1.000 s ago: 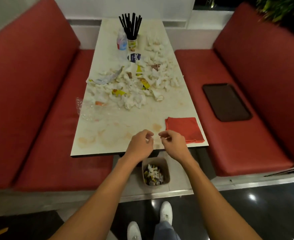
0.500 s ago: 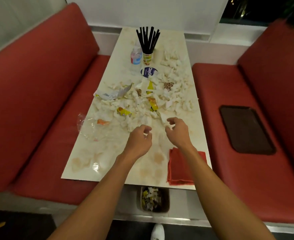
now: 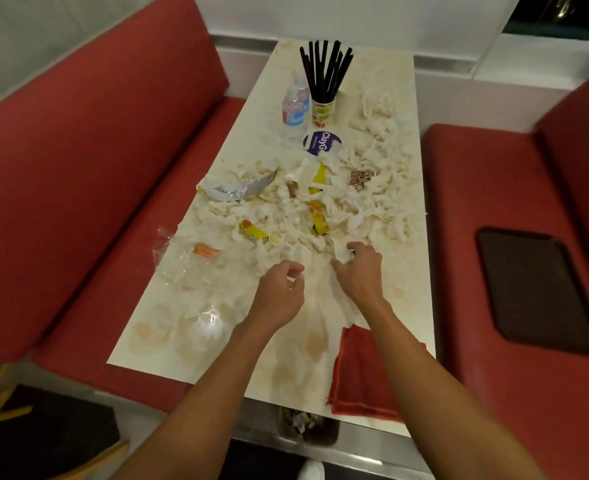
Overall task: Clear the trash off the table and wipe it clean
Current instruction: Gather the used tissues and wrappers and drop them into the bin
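Spillage threatens if the right hand (image 3: pixel 359 270), pinching a crumpled white tissue wad (image 3: pixel 342 253), drags neighbours off the white table (image 3: pixel 409 292); left hand (image 3: pixel 279 289) loosely curled, empty.

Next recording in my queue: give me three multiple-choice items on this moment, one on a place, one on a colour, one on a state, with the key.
1. Where does the dark tray lie?
A. on the floor
B. on the right bench
C. under the straws

2. What colour is the folded cloth at the near corner of the table?
A. red
B. blue
C. white

3. What is the right hand doing?
A. resting flat
B. lifting a bottle
C. gripping a crumpled tissue

Key: 1 B, the tray sits on the seat cushion. 2 A, the cloth shows red against the pale tabletop. 3 C, thumb and fingers curl round the white paper.
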Available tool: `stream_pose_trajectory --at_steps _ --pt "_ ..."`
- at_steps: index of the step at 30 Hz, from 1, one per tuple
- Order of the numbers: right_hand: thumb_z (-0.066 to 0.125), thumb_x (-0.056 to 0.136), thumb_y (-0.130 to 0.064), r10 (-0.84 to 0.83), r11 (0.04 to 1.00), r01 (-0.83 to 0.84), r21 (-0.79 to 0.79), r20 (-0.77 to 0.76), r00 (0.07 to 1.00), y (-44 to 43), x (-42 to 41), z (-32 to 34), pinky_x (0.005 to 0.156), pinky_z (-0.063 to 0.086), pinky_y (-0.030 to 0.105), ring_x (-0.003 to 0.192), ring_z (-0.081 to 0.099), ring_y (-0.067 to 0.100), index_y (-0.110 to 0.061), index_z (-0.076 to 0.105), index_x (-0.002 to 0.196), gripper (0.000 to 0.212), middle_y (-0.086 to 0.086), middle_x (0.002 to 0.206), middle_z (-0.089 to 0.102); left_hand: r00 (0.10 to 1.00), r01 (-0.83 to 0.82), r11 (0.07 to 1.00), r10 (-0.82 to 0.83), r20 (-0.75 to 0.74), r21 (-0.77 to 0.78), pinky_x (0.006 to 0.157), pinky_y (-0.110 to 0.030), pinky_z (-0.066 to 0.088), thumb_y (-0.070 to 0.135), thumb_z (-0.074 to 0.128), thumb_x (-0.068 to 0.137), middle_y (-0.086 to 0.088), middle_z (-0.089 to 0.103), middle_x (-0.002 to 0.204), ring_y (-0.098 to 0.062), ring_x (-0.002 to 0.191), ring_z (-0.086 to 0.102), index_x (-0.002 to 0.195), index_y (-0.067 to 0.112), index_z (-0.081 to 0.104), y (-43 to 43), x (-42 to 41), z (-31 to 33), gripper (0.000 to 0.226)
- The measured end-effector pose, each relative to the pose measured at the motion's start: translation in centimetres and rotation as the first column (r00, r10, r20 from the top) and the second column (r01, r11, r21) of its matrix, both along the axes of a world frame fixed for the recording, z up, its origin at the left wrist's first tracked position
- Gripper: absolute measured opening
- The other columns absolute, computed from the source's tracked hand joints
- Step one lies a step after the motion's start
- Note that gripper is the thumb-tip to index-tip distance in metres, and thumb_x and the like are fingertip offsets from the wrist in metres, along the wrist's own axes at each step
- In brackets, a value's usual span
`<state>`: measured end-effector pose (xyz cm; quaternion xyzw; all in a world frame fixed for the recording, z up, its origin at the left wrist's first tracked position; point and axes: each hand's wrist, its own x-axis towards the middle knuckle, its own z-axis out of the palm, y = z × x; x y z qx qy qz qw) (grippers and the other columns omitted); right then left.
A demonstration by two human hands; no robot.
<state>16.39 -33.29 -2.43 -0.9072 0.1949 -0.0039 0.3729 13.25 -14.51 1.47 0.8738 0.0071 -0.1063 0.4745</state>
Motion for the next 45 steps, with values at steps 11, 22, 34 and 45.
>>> stream_pose_trajectory --at_steps 11,22,34,45 --pt "0.079 0.089 -0.035 -0.111 0.980 0.083 0.180 0.149 0.983 0.9 -3.0 2.5 0.096 0.049 0.035 0.109 0.064 0.023 -0.017 0.063 0.130 0.048 -0.001 0.124 0.065 0.998 -0.028 0.997 0.025 -0.053 -0.066 0.070 -0.006 0.046 0.024 0.057 0.105 0.007 0.067 0.116 0.002 0.092 0.064 0.125 0.020 0.068 -0.3 -0.4 0.4 0.023" --pt "0.085 0.086 -0.032 -0.059 0.924 -0.010 0.382 0.170 0.984 11.2 -8.5 5.9 0.076 0.055 0.019 0.091 0.068 0.005 -0.023 0.072 0.109 0.028 -0.013 0.104 0.073 0.971 -0.145 0.936 0.072 -0.229 -0.319 0.098 -0.043 0.057 0.080 0.042 0.090 0.005 0.070 0.115 -0.016 0.105 0.070 0.136 0.029 0.058 4.9 -0.1 2.1 0.070" --pt "0.062 0.095 -0.001 -0.147 0.916 0.044 0.400 0.233 0.961 20.2 -7.5 6.1 0.073 0.055 0.020 0.092 0.069 0.004 -0.028 0.078 0.099 0.032 -0.019 0.098 0.077 0.974 -0.191 0.884 0.117 -0.194 -0.427 0.063 -0.020 0.054 0.032 0.052 0.108 -0.003 0.076 0.090 -0.015 0.075 0.075 0.122 0.024 0.059 16.8 -0.6 1.8 0.017" --pt "0.061 0.103 -0.046 0.382 0.917 -0.394 -0.052 0.397 0.835 27.7 0.8 8.2 0.109 0.038 0.034 0.137 0.045 0.017 -0.047 0.059 0.140 0.037 -0.014 0.146 0.052 0.984 -0.131 0.868 0.172 0.042 -0.479 0.047 -0.033 0.045 0.020 0.064 0.095 -0.012 0.057 0.058 -0.026 0.046 0.052 0.090 0.013 0.065 25.6 -2.8 1.7 0.009"
